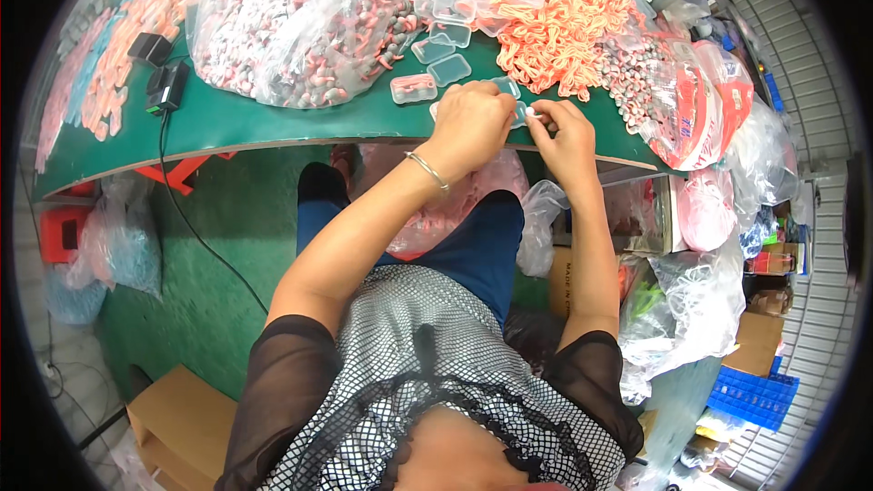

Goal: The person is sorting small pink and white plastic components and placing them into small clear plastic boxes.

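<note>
Over the table's near edge, my left hand [473, 123] is closed, its fingers curled against a small clear plastic case [519, 115]. Part of this case is hidden behind those fingers. Just to the right, my right hand [566, 136] pinches a small whitish piece [532, 113] between thumb and forefinger, close beside the case. What exactly the piece is cannot be made out. Beyond my left wrist lies a small clear case with pink contents [414, 88]. Next to it rest several more cases, among them a bluish one [449, 69].
A big clear bag of grey-and-pink small parts [300, 36] covers the back left of the green table [273, 127]. A heap of orange cords [564, 18] lies behind my hands. Loose pieces [637, 82] and a red-white bag [696, 105] sit right. Black adapters [166, 86] trail a cable.
</note>
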